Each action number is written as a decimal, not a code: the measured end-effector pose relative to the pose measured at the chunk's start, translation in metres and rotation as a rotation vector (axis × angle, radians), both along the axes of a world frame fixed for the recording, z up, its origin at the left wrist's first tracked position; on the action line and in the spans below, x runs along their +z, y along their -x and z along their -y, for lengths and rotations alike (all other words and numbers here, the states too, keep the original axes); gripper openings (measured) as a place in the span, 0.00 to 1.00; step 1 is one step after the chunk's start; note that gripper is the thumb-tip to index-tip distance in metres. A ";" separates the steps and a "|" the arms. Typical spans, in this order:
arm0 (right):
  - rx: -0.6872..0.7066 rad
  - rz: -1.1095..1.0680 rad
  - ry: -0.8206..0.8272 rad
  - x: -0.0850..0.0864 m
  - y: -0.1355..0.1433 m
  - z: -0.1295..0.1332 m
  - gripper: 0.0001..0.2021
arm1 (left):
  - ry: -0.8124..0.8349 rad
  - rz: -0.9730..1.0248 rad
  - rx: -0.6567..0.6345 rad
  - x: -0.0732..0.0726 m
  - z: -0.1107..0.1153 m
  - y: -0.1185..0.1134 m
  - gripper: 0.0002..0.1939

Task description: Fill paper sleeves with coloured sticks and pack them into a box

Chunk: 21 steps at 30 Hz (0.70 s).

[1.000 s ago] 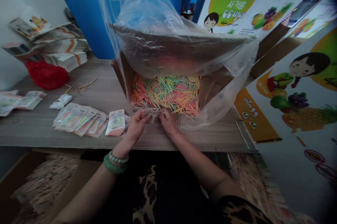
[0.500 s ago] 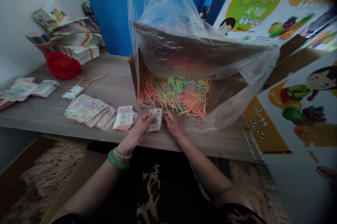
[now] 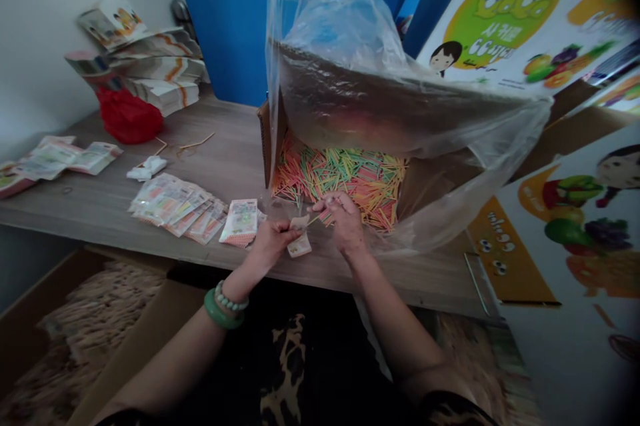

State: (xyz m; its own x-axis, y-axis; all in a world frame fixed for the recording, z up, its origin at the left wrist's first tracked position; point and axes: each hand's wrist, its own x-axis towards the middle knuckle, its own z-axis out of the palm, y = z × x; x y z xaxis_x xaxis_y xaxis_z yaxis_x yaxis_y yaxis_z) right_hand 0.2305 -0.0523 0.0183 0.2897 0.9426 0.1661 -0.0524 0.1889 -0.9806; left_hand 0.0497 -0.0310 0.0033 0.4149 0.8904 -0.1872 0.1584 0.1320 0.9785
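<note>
My left hand (image 3: 274, 240) is closed on a small printed packet (image 3: 300, 245), which looks bent in its grip. My right hand (image 3: 345, 216), fingers pinched, holds thin sticks whose ends point toward the packet, at the front edge of the box. Colored sticks (image 3: 345, 176) in pink, green and yellow fill the bottom of an open cardboard box (image 3: 265, 146) lined with a clear plastic bag (image 3: 340, 19). Left of my left hand lies a stack of packets (image 3: 240, 221), and beyond it a fanned row of filled packets (image 3: 175, 205).
A crumpled white tissue (image 3: 147, 168), a red bag (image 3: 127, 116), stacked printed packs (image 3: 165, 94) and more packets (image 3: 55, 157) lie on the table (image 3: 220, 136) to the left. Printed cartons (image 3: 570, 226) stand at the right. Below the table's left edge is a box of packed items (image 3: 95, 306).
My right hand has risen and now holds sticks. The packet in my left hand has gone from flat to bent. The whole view has shifted slightly.
</note>
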 end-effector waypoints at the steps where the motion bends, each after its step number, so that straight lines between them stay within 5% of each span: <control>1: 0.001 -0.036 -0.011 0.008 0.004 0.000 0.09 | -0.009 -0.019 0.008 0.000 0.001 0.000 0.13; 8: -0.001 -0.157 -0.144 0.038 0.036 0.000 0.10 | -0.031 -0.078 -0.030 0.012 0.006 -0.002 0.14; 21: 0.064 -0.065 -0.054 0.019 0.034 0.017 0.10 | 0.131 0.106 -0.091 0.013 0.010 -0.001 0.17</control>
State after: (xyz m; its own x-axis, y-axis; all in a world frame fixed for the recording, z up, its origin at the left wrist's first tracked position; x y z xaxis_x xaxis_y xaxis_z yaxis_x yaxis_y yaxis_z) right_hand 0.1960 -0.0693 0.0371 0.2407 0.9497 0.2003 -0.1293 0.2359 -0.9631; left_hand 0.0512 -0.0411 0.0164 0.5162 0.8191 -0.2502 0.0722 0.2495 0.9657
